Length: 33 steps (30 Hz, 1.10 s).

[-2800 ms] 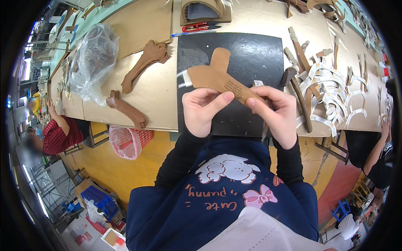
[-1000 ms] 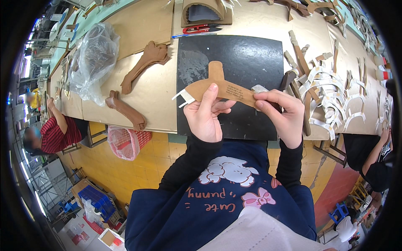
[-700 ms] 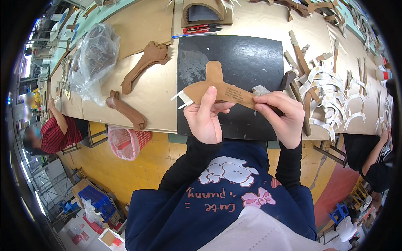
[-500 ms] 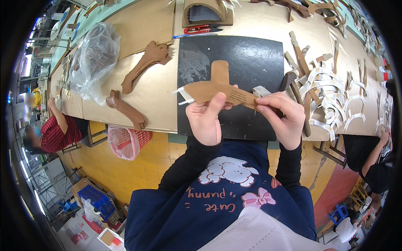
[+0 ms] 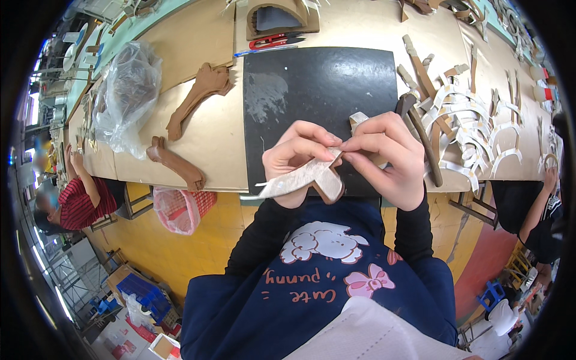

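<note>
Left hand (image 5: 287, 155) and right hand (image 5: 391, 157) pinch pale-backed strap piece (image 5: 307, 174) at one end; likely light, pliable, best held by edges.

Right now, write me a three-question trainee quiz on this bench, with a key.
1. Multiple choice: where does the clear plastic bag lie relative to the black mat? (A) on its right, (B) on its left, (C) on top of it.
2. True or false: the left hand is off the branched piece.
3. Fill in: the pen beside the red snips is ____.

Key: 1. B. 2. False; the left hand holds it, pale face toward the camera. 3. Blue.
</note>
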{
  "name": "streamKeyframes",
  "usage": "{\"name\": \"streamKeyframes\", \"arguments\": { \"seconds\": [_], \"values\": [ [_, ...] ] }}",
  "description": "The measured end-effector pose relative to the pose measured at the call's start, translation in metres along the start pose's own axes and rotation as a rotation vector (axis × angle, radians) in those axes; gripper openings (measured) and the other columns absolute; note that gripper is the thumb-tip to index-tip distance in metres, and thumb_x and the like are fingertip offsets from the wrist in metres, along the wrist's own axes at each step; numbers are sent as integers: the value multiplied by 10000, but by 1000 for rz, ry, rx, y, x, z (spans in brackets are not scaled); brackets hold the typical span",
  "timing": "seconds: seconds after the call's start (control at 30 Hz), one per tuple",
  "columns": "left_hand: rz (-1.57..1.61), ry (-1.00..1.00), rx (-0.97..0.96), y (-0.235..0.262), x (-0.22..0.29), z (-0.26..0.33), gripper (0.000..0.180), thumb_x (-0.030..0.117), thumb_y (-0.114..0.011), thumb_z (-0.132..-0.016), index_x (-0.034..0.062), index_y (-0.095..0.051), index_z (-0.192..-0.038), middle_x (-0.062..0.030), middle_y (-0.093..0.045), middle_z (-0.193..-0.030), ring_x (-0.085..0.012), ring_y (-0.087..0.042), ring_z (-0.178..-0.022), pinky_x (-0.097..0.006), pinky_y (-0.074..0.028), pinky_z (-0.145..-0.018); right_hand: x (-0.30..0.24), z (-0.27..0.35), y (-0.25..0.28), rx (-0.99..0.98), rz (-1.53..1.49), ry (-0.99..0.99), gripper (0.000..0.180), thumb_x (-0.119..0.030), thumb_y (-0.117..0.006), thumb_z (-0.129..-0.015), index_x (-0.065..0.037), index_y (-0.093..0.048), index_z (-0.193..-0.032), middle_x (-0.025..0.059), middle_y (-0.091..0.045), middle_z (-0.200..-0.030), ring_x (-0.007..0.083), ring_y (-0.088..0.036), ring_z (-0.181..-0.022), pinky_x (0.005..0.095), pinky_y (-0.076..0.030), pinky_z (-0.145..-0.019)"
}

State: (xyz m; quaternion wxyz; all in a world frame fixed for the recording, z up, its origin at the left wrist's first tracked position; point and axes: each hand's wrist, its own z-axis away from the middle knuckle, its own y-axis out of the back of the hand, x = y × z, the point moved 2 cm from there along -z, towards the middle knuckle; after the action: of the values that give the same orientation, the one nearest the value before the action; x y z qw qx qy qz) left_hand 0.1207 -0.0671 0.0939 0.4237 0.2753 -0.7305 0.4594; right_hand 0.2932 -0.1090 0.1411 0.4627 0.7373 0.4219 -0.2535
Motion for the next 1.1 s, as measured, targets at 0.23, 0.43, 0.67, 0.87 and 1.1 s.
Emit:
{"name": "streamKeyframes", "arguments": {
  "seconds": [0.23, 0.43, 0.67, 0.87, 1.1],
  "values": [
    [-300, -179, -198, 8, 13, -4, 212, 20, -866, -685, 47, -775, -875, -91, -613, -986, -284, -693, -1003, -369, -589, -853, -1, 2, -3, 97, 156, 251, 295, 14, -820, -564, -85, -707, -817, 18, -614, -814, 221, -593, -751, 358, -428, -694],
    [-341, -154, -282, 5, 20, -5, 211, 50, -853, -694, 49, -783, -893, -82, -619, -989, -286, -671, -1053, -367, -579, -882, 0, 8, -4, 128, 196, 296, 306, 2, -789, -532, -94, -689, -805, 17, -616, -821, 226, -596, -754, 364, -423, -705],
    [-628, -414, -256, 10, 27, -4, 246, 24, -840, -666, 46, -785, -905, -81, -626, -1007, -268, -653, -1009, -357, -573, -810, 5, 6, -8, 92, 29, 119, 318, -16, -795, -631, -55, -661, -917, 72, -631, -897, 241, -613, -828, 362, -460, -755],
    [-1222, -1166, 38, 29, 68, -17, 326, 48, -891, -652, 159, -786, -941, -11, -508, -1026, -198, -565, -962, -290, -506, -653, -3, 2, -26, -129, -1050, -360, 503, -293, -686, -935, 51, -617, -1295, 94, -674, -1091, 150, -605, -934, 295, -482, -886],
    [-1345, -1307, 94, 33, 69, -10, 361, 83, -880, -674, 222, -774, -990, 41, -508, -1029, -144, -497, -987, -276, -425, -719, -12, 6, -49, -312, -1074, -502, 278, -46, -681, -932, 45, -679, -1194, 66, -668, -1045, 100, -602, -858, 257, -495, -802]
  ]
}}
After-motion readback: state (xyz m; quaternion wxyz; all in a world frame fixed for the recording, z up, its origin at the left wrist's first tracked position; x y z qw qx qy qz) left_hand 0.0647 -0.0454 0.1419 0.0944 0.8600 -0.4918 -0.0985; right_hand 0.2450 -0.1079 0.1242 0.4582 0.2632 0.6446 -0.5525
